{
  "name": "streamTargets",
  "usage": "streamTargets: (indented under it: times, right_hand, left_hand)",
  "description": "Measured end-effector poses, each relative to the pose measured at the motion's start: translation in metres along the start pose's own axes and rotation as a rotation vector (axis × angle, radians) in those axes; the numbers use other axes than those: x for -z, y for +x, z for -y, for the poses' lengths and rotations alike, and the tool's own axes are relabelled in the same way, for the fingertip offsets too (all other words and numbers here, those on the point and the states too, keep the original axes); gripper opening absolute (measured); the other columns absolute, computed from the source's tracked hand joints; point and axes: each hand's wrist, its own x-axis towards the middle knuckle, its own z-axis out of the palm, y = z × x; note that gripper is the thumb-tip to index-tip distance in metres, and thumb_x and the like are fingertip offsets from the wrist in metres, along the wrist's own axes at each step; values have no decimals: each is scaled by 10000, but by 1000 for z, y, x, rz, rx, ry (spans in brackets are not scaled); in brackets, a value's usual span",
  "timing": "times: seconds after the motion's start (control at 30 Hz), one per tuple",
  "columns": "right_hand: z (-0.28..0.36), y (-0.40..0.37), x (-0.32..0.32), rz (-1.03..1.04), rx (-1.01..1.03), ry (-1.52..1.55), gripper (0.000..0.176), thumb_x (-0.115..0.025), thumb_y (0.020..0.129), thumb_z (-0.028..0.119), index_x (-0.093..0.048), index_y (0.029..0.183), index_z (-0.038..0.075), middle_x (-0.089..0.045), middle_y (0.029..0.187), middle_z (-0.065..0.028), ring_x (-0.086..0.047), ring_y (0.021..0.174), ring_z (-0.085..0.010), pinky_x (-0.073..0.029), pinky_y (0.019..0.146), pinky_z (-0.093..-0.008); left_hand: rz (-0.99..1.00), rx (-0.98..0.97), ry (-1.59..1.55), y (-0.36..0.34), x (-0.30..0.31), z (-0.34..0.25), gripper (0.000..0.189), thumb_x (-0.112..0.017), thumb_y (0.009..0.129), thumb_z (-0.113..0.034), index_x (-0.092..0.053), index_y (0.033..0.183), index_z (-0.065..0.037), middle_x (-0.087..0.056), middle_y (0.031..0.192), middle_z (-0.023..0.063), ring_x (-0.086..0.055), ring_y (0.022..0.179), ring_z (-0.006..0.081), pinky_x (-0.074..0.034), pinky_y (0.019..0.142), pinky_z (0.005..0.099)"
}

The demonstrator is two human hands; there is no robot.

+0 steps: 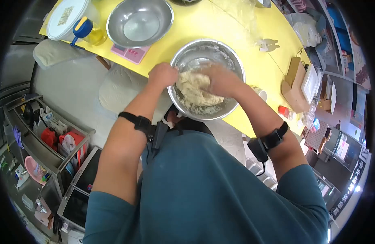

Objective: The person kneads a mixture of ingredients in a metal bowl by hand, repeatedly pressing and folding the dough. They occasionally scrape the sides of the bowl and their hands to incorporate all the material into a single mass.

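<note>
A steel mixing bowl (235, 61) stands at the near edge of the yellow table, its inner wall smeared with flour and dough. In it lies a lump of pale, rough dough (191, 87). My left hand (164, 75) is closed on the bowl's left rim. Inside the bowl, my right hand (220, 79) presses at the right side of the dough, its fingers smeared by motion and partly hidden.
Behind on the left stand a second steel bowl (140, 24), a pink kitchen scale (131, 53), an oil bottle (92, 33) and a white lidded bucket (64, 18). Right of the mixing bowl are a paper cup (259, 93), a red-capped jar (285, 111) and a cardboard box (295, 85).
</note>
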Motion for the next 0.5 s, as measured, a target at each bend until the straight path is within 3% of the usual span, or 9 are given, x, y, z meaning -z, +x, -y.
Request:
streamTargets:
  times: [0.03,0.13,0.17,0.27,0.3,0.37,0.47,0.5]
  right_hand:
    - [12,-6,10,-241,-1,-15,942,-838,724,260,-350,1525,168,-412,1520,-189,-418,1382,-373,-348,1146,-460]
    - [0,38,-40,-15,80,-62,1011,-852,687,336,-331,1530,138,-393,1543,-169,-355,1425,-392,-358,1130,-514]
    - [0,58,-58,56,60,17,1000,-845,690,330,-333,1514,88,-439,1506,-173,-405,1391,-397,-376,1098,-551]
    - [22,84,-71,-8,-89,-58,853,-845,684,282,-455,1394,13,-546,1380,-188,-509,1298,-373,-420,1063,-511]
    - [15,96,-72,116,-154,19,647,-823,699,223,-560,1260,38,-625,1218,-167,-587,1181,-349,-474,997,-458]
    - [0,84,-53,115,28,27,561,-822,700,212,-594,1189,57,-634,1162,-166,-598,1150,-344,-493,963,-435]
    - [-32,24,-15,-8,289,71,540,-840,689,220,-608,1161,100,-626,1154,-144,-604,1116,-347,-508,919,-444]
    - [-32,-5,5,-41,190,96,548,-847,683,229,-604,1151,81,-614,1166,-150,-593,1113,-360,-497,932,-446]
  left_hand:
    - [31,5,11,0,3,-2,489,-543,931,-421,-719,1061,16,-698,1088,246,-660,1061,395,-512,927,459]
    - [34,-30,57,8,3,-3,475,-545,930,-420,-727,1052,1,-700,1093,234,-657,1065,395,-512,926,456]
    - [27,-35,53,10,3,-2,469,-544,930,-416,-729,1051,-2,-700,1095,232,-657,1064,393,-512,926,455]
    - [62,-3,29,4,2,-2,457,-536,929,-403,-733,1048,-8,-699,1101,228,-657,1067,386,-511,927,452]
    - [93,16,13,2,4,-4,454,-532,929,-398,-733,1048,-8,-698,1103,228,-656,1070,382,-509,929,451]
    - [47,-31,38,8,7,-2,450,-521,929,-388,-733,1055,-12,-699,1103,225,-659,1061,382,-510,925,453]
    - [-38,-76,-30,9,6,7,542,-525,953,-434,-721,959,71,-679,1011,303,-657,980,441,-510,881,483]
    - [-19,-74,-28,9,5,10,541,-527,952,-434,-721,962,71,-680,1009,304,-658,980,442,-510,881,481]
